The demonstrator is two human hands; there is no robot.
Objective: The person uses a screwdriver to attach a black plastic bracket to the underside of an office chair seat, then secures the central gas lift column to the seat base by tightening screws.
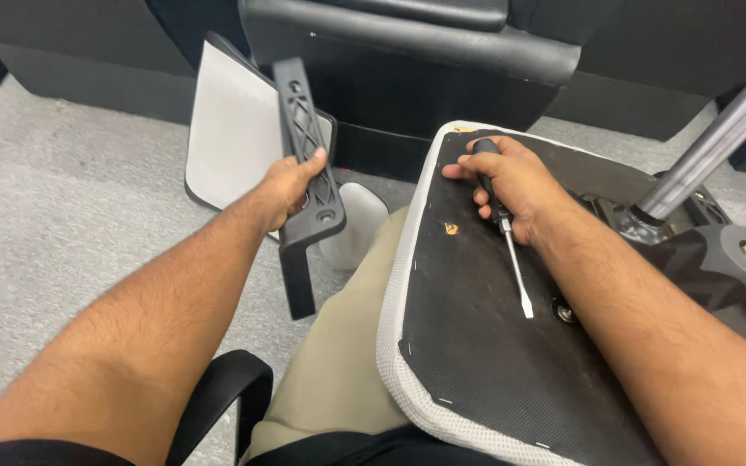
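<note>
Far left: grey carpet floor [62,216], w/ a black curved armrest [226,393] poking up low in the frame, under the left forearm. Left hand [285,185] is up and out in front, fingers wrapped round a black plastic chair arm bracket [311,173], thumb laid along its ribbed face. The bracket stands nearly upright in the grip, upper end above the hand, lower leg hanging down below it. Just behind the hand, a white-faced panel w/ black edge [230,121] leans vs. dark furniture [407,60]. Below the bracket, tan trousers [338,362], person's seated.

Moving right: upturned chair seat [477,345] rests across the lap, black fabric underside up, white mesh edge round it. Right hand [511,185] sits on the seat's far end, fist closed round the black handle of a flat-blade screwdriver [502,224]; shaft runs down out of the fist toward the person, tip over the black fabric, close to a bolt [565,312]. Small orange fitting [451,228] just left of the hand. Right of the wrist: black chair mechanism [710,259] and a silver gas cylinder [718,138] angling up to the corner.
</note>
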